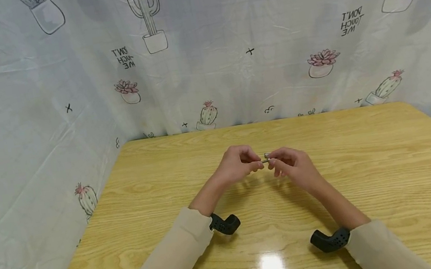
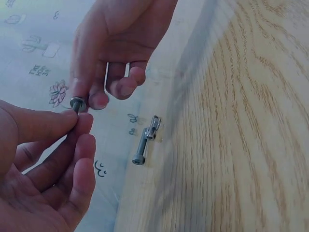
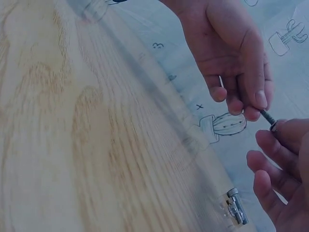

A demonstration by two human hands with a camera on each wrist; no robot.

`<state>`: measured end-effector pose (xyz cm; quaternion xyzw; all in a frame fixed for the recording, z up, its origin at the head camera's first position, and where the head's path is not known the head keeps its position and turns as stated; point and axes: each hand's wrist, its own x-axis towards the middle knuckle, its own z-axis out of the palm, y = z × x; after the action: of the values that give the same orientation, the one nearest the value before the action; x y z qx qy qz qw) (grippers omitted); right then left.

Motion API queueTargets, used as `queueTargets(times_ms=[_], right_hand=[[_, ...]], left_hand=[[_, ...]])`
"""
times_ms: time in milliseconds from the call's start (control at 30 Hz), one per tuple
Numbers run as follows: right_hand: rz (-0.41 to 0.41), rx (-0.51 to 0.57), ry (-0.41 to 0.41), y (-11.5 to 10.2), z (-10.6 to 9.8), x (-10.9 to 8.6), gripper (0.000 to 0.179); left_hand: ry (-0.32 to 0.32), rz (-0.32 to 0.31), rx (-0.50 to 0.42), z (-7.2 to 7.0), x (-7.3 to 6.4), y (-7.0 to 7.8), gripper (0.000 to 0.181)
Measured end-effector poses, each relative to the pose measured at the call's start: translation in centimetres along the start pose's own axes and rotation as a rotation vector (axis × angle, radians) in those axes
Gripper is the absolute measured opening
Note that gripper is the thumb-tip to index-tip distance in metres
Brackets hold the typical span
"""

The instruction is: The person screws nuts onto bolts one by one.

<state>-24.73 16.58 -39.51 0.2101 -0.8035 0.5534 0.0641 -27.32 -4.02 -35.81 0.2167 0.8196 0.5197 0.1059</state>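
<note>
In front of me a short threaded bolt (image 3: 268,117) spans the gap between both hands. My left hand (image 1: 237,164) pinches one end of it between thumb and fingertips. At the other end, a dark ring-like piece (image 2: 77,102) sits around the shaft, and the thumb and fingertips of my right hand (image 1: 294,166) pinch there. Its remaining fingers hang loosely bent. Fingertips cover both bolt ends. Just beyond the hands, a second bolt (image 2: 140,153) with a round socket head lies on the table, with shiny metal loops (image 2: 153,126) at its far end.
Both hands are above a wood-grain table (image 1: 184,153). A pale curtain (image 1: 206,75) printed with cacti hangs behind its far edge and along the sides. Black curved wrist mounts (image 1: 225,223) sit at the sleeve cuffs, and a bright reflection shows near the front.
</note>
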Motion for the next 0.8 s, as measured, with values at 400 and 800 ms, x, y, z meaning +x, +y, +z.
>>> queueTargets(times_ms=[400,800], right_hand=[[0.074,-0.061,0.004,-0.5,0.2,0.0,0.027],[0.059,-0.040,-0.008,-2.7,0.2,0.0,0.025]], left_hand=[[-0.015,-0.003,-0.029,0.2,0.1,-0.4,0.005],[-0.029,0.020,-0.021,-0.1,0.3,-0.1,0.007]])
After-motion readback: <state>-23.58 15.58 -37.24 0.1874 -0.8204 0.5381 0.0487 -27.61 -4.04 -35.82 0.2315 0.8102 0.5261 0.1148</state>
